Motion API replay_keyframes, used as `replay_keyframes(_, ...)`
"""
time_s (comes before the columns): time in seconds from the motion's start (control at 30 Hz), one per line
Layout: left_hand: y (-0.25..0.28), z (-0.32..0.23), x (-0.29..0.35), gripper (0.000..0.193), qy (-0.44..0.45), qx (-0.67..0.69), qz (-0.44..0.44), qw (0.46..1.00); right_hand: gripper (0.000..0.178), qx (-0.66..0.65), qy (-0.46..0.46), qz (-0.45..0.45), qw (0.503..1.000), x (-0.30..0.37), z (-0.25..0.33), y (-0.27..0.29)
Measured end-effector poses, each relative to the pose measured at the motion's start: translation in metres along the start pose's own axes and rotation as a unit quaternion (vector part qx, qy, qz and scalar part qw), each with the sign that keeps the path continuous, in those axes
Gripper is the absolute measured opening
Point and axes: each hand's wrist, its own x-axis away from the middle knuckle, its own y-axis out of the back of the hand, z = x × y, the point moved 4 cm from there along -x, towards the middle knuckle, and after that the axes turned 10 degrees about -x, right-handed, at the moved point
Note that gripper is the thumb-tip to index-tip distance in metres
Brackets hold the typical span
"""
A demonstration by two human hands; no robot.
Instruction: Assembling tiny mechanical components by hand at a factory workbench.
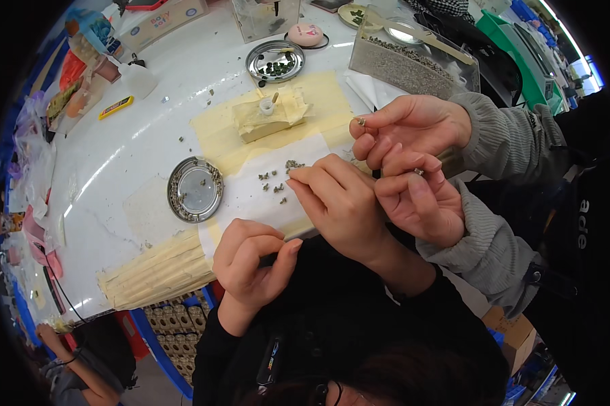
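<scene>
My left hand (254, 267) is held over the near table edge, fingers curled and thumb tip close to the index finger; anything between them is too small to make out. With thumb and index finger pressed together, my right hand (342, 206) touches a small pile of tiny metal pieces (293, 164) on white paper (251, 197). More loose metal pieces (265, 186) lie left of its fingertips. A round metal dish (195, 190) with similar pieces along its rim stands to the left.
At the right, a co-worker's grey-sleeved hands (423, 125) pinch tiny metal pieces close to my right hand. Behind the paper stands a taped block (271, 124) with a small cup. Farther back are a dish of dark green pieces (275, 62) and a clear bin (413, 64).
</scene>
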Motion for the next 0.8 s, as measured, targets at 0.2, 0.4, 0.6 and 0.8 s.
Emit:
replay_keyframes(0.2,0.002,0.009,-0.001,0.015,0.284,0.205,-0.012,0.937,0.019,-0.089,0.064,-0.058,0.992,-0.001,0.019,0.01)
replay_keyframes(0.4,-0.001,0.011,-0.005,0.019,0.31,0.365,0.052,0.876,0.025,-0.097,0.115,-0.065,0.986,0.001,0.026,0.012)
replay_keyframes(0.6,-0.003,0.017,-0.001,0.018,0.327,0.403,0.048,0.854,0.023,-0.112,0.105,-0.065,0.986,0.001,0.027,0.009)
replay_keyframes(0.8,-0.004,0.019,-0.003,0.015,0.325,0.413,0.042,0.85,0.031,-0.126,0.104,-0.035,0.986,0.003,0.027,0.01)
